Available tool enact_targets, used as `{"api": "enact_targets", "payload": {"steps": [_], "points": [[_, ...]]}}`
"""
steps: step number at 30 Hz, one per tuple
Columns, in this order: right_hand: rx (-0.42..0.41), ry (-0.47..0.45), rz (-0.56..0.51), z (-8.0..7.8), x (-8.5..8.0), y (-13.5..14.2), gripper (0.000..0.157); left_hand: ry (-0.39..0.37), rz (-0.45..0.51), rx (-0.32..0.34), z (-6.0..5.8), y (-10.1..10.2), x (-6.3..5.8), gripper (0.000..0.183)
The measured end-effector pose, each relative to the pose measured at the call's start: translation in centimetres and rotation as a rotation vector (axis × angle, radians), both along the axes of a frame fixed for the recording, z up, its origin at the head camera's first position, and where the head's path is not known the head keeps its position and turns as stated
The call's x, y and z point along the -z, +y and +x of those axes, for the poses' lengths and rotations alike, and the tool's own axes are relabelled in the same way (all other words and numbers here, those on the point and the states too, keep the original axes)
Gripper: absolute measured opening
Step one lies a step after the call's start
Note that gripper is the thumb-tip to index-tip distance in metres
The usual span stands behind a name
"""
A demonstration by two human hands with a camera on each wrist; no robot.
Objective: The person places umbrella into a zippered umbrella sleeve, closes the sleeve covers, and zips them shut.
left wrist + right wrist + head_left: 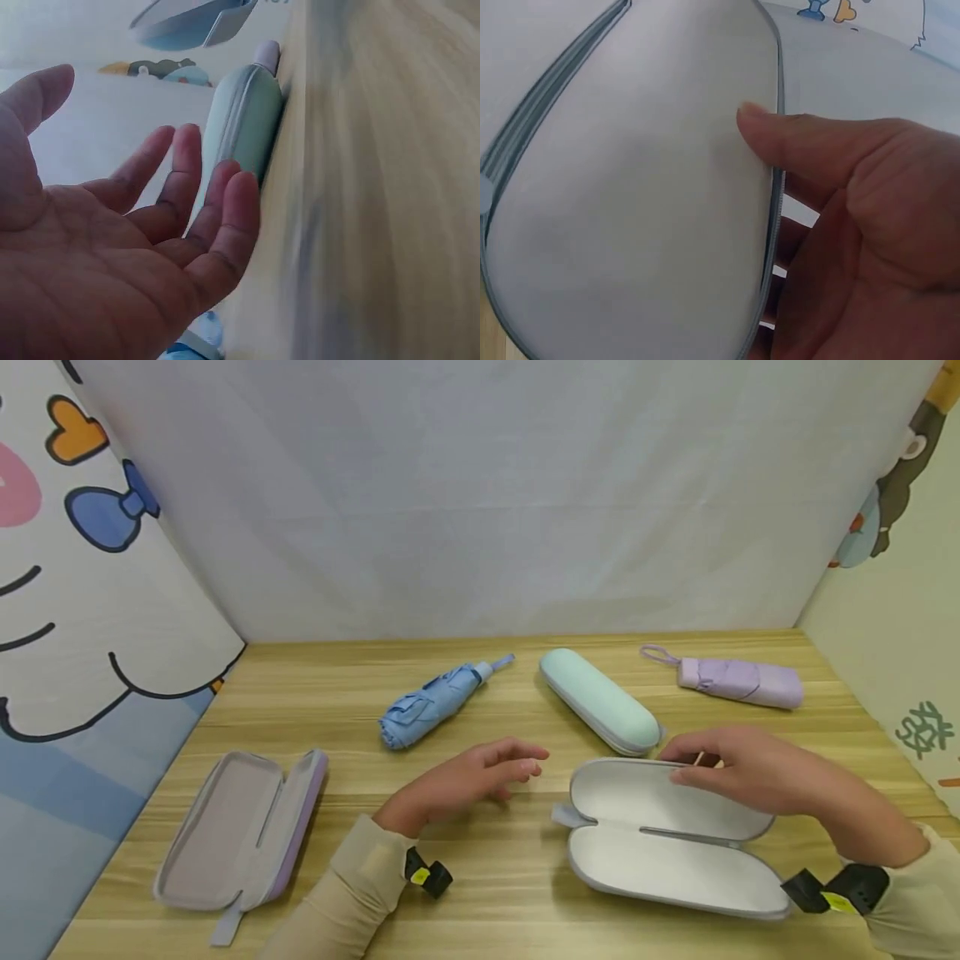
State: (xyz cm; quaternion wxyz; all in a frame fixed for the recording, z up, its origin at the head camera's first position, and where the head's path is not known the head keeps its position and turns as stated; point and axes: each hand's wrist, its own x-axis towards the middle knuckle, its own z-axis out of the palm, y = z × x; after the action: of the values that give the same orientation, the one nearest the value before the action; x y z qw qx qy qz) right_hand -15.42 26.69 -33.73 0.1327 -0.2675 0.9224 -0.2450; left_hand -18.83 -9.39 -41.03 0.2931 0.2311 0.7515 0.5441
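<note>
An unzipped case point(675, 868) with a pale inside lies spread at the front right in the head view. My right hand point(757, 768) pinches the rim of its far half, thumb on the inner face and fingers behind; the right wrist view shows this grip on the case wall point(630, 210) closely. My left hand point(472, 777) hovers left of that case with nothing in it, fingers loosely bent and apart, as the left wrist view point(135, 225) also shows. Just beyond both hands lies a closed mint-green case point(600, 697).
A blue folded umbrella point(435, 702) lies at the back middle, and a lilac folded umbrella point(742, 682) at the back right. Another open case point(217, 835), lilac outside, lies on the left of the wooden table point(300, 693). A white cloth point(487, 510) hangs behind.
</note>
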Motion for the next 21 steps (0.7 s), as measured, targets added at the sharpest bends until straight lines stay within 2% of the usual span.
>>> {"api": "enact_targets", "payload": {"steps": [6,12,16,18,19,21], "points": [[-0.065,-0.041,-0.049,-0.9,0.2,-3.7,0.022,0.206,-0.037,-0.118,0.5,-0.2,-1.7,0.048],[-0.126,-0.063,-0.062,-2.0,1.0,-7.0,0.017,0.255,-0.048,-0.172,0.5,-0.8,-2.3,0.047],[-0.175,-0.081,-0.075,-2.6,1.8,-8.8,0.017,0.319,-0.05,-0.264,0.1,-1.4,-2.5,0.046],[-0.193,-0.102,-0.079,-2.7,2.2,-9.5,0.017,0.41,-0.086,-0.343,-0.1,-1.9,-2.5,0.048],[-0.203,-0.112,-0.079,-2.8,2.4,-9.8,0.017,0.479,-0.122,-0.389,-0.3,-2.2,-2.5,0.05],[-0.215,-0.134,-0.08,-2.8,2.7,-10.3,0.015,0.609,-0.245,-0.491,-0.6,-2.9,-2.4,0.055]]}}
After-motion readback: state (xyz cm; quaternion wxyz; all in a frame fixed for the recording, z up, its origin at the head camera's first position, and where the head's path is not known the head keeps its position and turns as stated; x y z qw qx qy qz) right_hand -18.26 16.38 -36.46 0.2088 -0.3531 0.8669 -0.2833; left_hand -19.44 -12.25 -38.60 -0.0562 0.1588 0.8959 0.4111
